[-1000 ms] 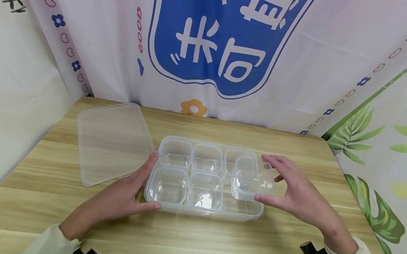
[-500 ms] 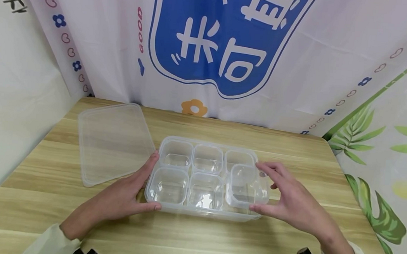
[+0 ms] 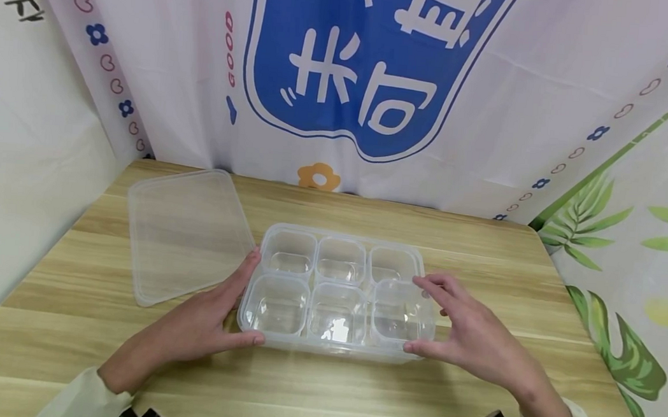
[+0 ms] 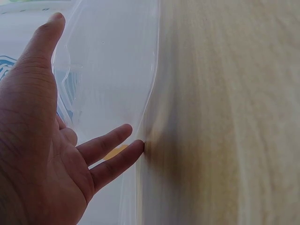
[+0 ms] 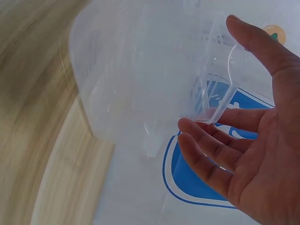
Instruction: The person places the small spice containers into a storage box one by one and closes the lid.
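A clear plastic box [image 3: 325, 347] holds several small square clear containers in two rows. My right hand [image 3: 470, 322] pinches the rim of the small container [image 3: 399, 314] at the near right corner, thumb on the near side and fingers on the far side. In the right wrist view that small container [image 5: 220, 101] shows above the edge of the outer box [image 5: 136, 70]. At the other end, my left hand [image 3: 206, 322] steadies the outer box, its thumb at the near left corner and its fingers straight along the left side.
A flat translucent lid [image 3: 188, 238] lies on the wooden table [image 3: 311, 398], left of the box and behind my left hand. A printed cloth [image 3: 186, 97] hangs along the table's back edge. Leaf-patterned cloth [image 3: 633, 297] borders the right side.
My right hand has brought the small container left, toward me and down, from over the box's right end into the near right corner. The left hand has stayed in place.
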Available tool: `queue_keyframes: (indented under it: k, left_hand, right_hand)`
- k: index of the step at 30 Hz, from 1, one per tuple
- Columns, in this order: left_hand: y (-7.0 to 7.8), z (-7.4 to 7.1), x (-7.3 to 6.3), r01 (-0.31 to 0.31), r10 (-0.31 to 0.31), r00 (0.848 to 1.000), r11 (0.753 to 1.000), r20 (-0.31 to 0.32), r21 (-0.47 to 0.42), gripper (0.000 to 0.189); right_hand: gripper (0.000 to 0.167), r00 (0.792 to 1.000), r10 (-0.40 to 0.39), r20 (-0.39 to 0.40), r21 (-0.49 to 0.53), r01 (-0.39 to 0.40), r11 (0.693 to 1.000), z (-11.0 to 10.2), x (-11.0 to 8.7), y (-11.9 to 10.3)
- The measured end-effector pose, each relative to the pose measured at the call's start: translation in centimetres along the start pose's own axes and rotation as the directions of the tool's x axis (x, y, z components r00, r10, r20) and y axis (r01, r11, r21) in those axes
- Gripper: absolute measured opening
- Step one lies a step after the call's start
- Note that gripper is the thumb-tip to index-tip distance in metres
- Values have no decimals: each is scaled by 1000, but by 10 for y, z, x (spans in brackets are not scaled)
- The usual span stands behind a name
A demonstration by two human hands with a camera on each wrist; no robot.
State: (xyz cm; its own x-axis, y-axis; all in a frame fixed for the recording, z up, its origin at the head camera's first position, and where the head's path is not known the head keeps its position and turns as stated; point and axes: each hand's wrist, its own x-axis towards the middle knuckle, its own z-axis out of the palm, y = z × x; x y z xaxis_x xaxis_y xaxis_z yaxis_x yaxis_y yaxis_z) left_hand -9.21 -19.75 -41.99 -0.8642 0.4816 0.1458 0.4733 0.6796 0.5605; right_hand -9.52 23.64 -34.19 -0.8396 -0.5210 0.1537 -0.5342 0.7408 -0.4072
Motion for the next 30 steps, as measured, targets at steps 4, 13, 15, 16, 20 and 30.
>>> queue_keyframes:
  k: [4, 13, 15, 16, 20, 30]
  left_hand:
    - [0, 0, 1, 2, -2, 1000, 1000, 6, -1, 120]
    - [-1, -1, 2, -2, 2, 1000, 1000, 6, 10, 121]
    - [-1, -1, 2, -4, 4, 1000, 1000, 4, 14, 121]
    - [-1, -1, 2, -5, 5, 1000, 1000, 4, 15, 121]
    - [-1, -1, 2, -3, 3, 1000, 1000, 3, 15, 121]
    - [-1, 0, 1, 3, -4, 1000, 1000, 5, 6, 121]
  right_hand:
    - [98, 1000, -2, 3, -10, 2, 1000, 4, 0, 2]
    - [97, 1000, -4, 16, -7, 4, 1000, 11, -1, 6]
    - [97, 1000, -7, 21, -9, 7, 1000, 11, 0, 7]
    - [97, 1000, -7, 24, -10, 7, 1000, 12, 0, 7]
    - [97, 999, -5, 41, -12, 6, 1000, 13, 1, 8]
    - [95, 997, -2, 75, -14, 3, 1000, 16, 0, 7]
